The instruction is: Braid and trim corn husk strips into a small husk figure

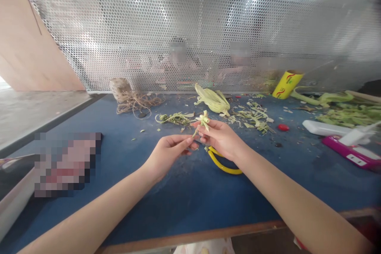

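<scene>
Between left hand (169, 152), right hand (222, 138): plant piece (204, 120); yellow tube (285, 85), contents unseen.

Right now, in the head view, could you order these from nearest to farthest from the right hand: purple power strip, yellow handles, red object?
1. Yellow handles: just below the right hand, partly hidden by it.
2. Red object: to its right.
3. Purple power strip: farther right.

One camera, worn on the head, looks from above the near side of the blue worktop (166, 210). It faces forward and down, with the left hand (168, 151) and right hand (224, 137) close by and the metal screen (190, 20) farther off, behind the worktop.
</scene>
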Demonstrator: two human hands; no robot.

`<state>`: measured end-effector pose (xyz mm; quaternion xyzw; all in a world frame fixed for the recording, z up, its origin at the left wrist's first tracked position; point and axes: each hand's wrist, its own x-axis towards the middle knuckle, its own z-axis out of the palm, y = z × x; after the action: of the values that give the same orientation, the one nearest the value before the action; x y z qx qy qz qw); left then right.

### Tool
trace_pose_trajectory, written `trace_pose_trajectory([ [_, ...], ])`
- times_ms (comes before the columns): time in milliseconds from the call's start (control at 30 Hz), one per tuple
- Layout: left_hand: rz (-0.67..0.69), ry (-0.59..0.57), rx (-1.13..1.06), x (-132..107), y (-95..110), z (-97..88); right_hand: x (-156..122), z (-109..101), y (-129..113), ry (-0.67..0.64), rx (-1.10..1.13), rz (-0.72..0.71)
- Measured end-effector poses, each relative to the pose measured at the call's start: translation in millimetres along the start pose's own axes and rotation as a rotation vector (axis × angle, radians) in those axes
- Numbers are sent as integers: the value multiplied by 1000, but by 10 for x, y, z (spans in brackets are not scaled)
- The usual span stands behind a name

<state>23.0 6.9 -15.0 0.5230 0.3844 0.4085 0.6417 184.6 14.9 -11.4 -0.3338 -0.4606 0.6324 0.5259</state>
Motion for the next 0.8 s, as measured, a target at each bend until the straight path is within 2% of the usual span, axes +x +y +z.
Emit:
trace_pose_trajectory([
  [333,54,-145,400,-39,21,-26,-2,15,-53,50,66,79],
  [433,11,-198,406,-49,48,-34,20,-4,-40,111,80,24],
  [567,-144,-338,325,-71,83,-30,64,-64,-49,227,-8,-124],
  [600,-164,-326,312,-69,90,-32,72,-78,-57,245,-43,-147],
  [667,-146,-222,310,-50,104,-48,78,-96,-74,254,-100,-167],
  [800,37,67,366,18,147,-110,54,-81,-89,199,-178,-155],
])
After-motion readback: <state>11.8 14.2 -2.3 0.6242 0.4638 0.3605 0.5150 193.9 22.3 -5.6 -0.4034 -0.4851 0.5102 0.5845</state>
